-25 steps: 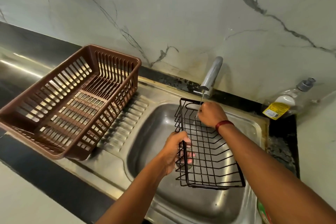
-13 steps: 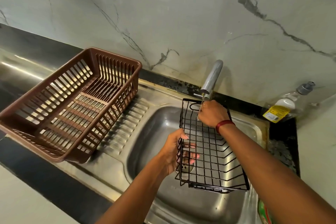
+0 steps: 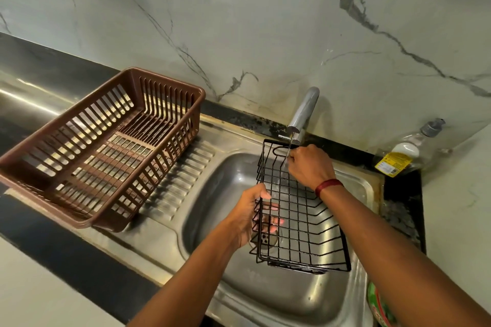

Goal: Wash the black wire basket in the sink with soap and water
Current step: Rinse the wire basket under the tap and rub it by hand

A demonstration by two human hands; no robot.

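Observation:
The black wire basket (image 3: pixel 305 223) hangs tilted over the steel sink (image 3: pixel 220 194), its open side facing me. My left hand (image 3: pixel 249 214) grips its left wall, thumb on the rim and fingers curled through the wires. My right hand (image 3: pixel 309 166) sits inside the basket at its far end, fingers curled down on the wires where a thin stream of water falls from the chrome tap (image 3: pixel 303 115). Whether it holds anything besides the wires is hidden.
A brown plastic dish basket (image 3: pixel 106 146) stands on the ribbed drainboard at the left. A clear soap bottle (image 3: pixel 403 151) with a yellow label leans in the right corner. A green packet (image 3: pixel 380 308) lies at the sink's right front. The marble wall rises behind.
The basket has shifted slightly right and lower in the sink. Both hands keep their places on it, with the right one still rubbing under the stream.

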